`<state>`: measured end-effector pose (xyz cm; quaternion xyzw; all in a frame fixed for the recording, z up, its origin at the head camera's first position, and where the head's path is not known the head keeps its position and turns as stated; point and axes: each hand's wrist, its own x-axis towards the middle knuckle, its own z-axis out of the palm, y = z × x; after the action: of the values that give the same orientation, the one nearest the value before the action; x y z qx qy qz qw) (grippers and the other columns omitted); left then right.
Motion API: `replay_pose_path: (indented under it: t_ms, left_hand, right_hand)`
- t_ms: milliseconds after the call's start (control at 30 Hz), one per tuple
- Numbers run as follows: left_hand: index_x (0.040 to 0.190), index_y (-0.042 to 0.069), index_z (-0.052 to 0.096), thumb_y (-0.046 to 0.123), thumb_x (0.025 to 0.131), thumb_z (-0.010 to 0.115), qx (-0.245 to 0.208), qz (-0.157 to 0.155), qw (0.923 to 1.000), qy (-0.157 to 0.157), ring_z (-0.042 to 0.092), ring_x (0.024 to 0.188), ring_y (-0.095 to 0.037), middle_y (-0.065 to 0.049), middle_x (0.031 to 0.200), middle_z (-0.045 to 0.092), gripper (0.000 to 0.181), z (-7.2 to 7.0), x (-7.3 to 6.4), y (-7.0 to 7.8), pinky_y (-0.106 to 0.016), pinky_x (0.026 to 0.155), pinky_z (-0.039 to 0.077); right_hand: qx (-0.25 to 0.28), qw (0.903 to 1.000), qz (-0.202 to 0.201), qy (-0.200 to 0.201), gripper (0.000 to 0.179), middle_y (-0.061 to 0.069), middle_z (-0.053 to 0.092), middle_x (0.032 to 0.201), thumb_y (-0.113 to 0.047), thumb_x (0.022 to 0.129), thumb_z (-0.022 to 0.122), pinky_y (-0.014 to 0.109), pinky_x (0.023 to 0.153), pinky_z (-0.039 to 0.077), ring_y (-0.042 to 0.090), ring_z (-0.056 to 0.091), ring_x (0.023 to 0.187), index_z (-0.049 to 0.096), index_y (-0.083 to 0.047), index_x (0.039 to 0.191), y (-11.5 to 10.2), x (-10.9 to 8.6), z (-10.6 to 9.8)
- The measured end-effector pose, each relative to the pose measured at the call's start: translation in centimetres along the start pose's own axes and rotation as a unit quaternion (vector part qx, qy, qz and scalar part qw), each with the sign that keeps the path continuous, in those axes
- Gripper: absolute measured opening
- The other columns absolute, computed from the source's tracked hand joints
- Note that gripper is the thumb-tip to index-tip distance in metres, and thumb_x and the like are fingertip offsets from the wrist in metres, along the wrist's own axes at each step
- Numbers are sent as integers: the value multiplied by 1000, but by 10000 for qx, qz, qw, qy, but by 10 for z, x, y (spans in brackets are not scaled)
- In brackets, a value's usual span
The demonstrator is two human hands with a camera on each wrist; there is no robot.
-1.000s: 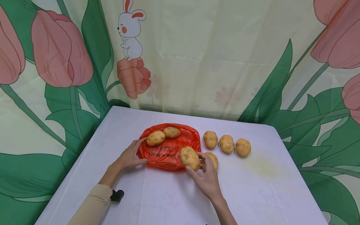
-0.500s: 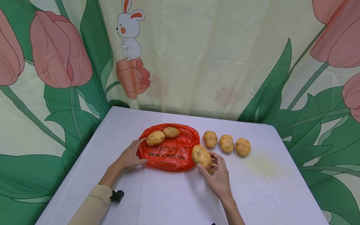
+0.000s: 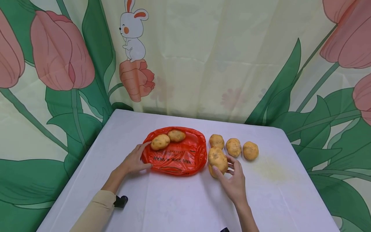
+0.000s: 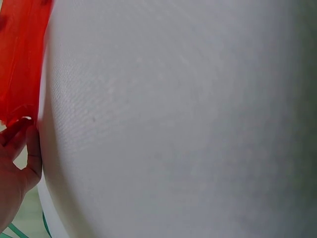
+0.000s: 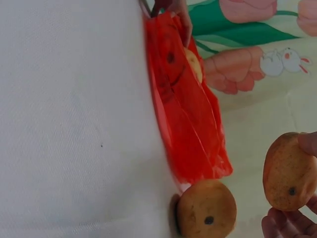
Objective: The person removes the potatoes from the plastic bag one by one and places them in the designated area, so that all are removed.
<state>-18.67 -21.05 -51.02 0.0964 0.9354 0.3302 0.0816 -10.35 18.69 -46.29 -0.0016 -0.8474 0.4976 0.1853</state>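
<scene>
A red plastic bag lies with its mouth spread wide, two potatoes resting inside at its back left: one potato in front, another potato behind. At the bag's left rim, my left hand holds the edge between fingers and thumb; the left wrist view shows the red film at its fingertips. My right hand grips a potato in the air, right of the bag. Partly hidden beneath it, a further potato sits on the table, seen whole-faced as the near potato in the right wrist view.
Behind my right hand, a row of potatoes stands on the white tablecloth: a left potato, a middle potato and a right potato. A printed curtain hangs behind the table.
My right hand has carried its potato rightward, from over the bag's front right to above the potato beside the bag. My left hand has stayed at the rim.
</scene>
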Motion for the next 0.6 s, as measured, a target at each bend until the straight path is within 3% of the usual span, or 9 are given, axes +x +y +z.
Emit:
replay_pose_path:
  t_ms: [300,600]
  left_hand:
    - [161,25,24,40,77,78,-15,-51,10000,-22,41,140,-47,-20,153,36,101,-1,0,1,-68,106,42]
    - [160,25,25,39,77,79,-18,-63,10000,7,42,139,-46,-19,152,37,101,1,2,-2,-68,106,42]
  right_hand:
    - [-132,9993,283,190,67,12,58,129,-19,81,88,9,81,46,25,59,110,54,-3,136,10,3,-10]
    - [-324,9974,552,331,67,14,57,127,-21,83,86,8,78,45,26,58,109,53,-1,137,20,6,-21]
